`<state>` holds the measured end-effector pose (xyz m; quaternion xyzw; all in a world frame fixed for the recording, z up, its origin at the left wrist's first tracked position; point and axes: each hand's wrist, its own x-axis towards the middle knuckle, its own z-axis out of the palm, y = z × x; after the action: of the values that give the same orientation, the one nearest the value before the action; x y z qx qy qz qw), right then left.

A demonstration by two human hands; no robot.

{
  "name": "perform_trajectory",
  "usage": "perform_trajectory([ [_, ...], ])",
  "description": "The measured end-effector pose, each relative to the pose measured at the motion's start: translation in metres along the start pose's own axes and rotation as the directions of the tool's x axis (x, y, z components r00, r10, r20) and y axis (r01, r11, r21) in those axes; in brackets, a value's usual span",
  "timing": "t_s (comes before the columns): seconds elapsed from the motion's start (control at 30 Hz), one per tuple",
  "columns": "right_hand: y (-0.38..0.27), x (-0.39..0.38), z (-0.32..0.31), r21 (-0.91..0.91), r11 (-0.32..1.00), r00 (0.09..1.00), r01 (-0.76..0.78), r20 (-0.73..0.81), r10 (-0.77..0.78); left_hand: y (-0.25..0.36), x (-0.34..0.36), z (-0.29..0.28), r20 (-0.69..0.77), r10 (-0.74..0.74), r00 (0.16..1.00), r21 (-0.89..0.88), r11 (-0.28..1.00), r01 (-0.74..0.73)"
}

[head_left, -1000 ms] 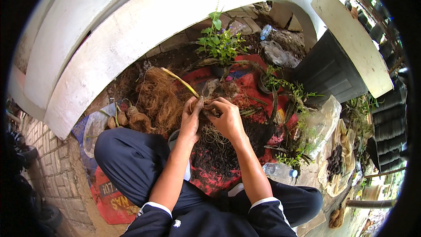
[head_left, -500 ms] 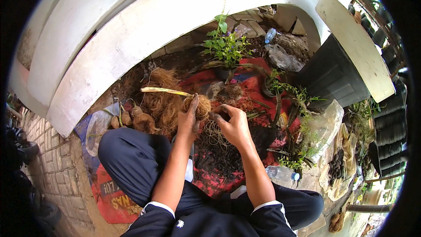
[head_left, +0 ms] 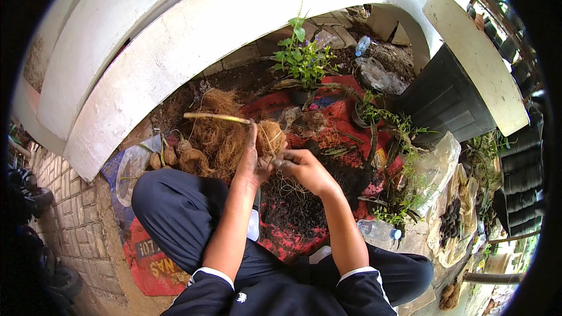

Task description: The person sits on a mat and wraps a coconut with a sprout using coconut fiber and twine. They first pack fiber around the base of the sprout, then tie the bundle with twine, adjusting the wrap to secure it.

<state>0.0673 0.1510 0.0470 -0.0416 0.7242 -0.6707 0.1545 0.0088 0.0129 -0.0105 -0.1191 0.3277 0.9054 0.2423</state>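
Observation:
My left hand (head_left: 250, 161) is closed around a ball of brown coconut fibre (head_left: 270, 133) wound with pale string. A pale yellow-green plant stem (head_left: 215, 117) sticks out of the ball toward the left. Pressed against the ball's near right side, my right hand (head_left: 305, 167) has its fingers pinched together on the string. Loose loops of that string (head_left: 290, 186) hang below over dark soil (head_left: 293, 213). Beside the left hand lies a heap of loose coconut fibre (head_left: 219, 134). The fingertips of both hands partly hide each other.
Several sprouting bulbs (head_left: 170, 156) lie left of the fibre. A red sheet (head_left: 152, 269) spreads under the soil. Ahead stands a leafy flowering plant (head_left: 304, 61); at right are trailing plants (head_left: 404, 140), a black container (head_left: 451, 102) and a plastic bottle (head_left: 379, 230). A white curved structure (head_left: 193, 41) arches ahead.
My right hand has moved left and down against the fibre ball. The ball has turned slightly in my left hand, and the stem has shifted a little left and up.

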Motion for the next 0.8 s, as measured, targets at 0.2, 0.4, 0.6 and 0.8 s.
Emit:
perform_trajectory([
  [0.2, -0.016, -0.011, -0.008, -0.104, 0.993, 0.998, 0.05, -0.018, -0.053, 0.0, 0.003, -0.007, 0.016, 0.102, 0.995, 0.191, 0.976, -0.103],
  [0.4, 0.016, 0.007, -0.006, -0.14, 0.99, 0.989, 0.012, 0.148, 0.009, 0.001, 0.001, 0.003, -0.036, -0.029, 0.999, 0.075, 0.997, 0.032],
  [0.6, 0.035, 0.01, -0.02, 0.225, 0.95, 0.963, -0.214, 0.211, 0.167, 0.002, -0.002, 0.0, 0.211, -0.208, 0.955, -0.148, 0.959, 0.242],
  [0.8, 0.041, 0.01, -0.033, 0.258, 0.919, 0.94, -0.297, 0.249, 0.234, -0.006, 0.008, -0.006, 0.084, -0.114, 0.99, -0.161, 0.979, 0.127],
])
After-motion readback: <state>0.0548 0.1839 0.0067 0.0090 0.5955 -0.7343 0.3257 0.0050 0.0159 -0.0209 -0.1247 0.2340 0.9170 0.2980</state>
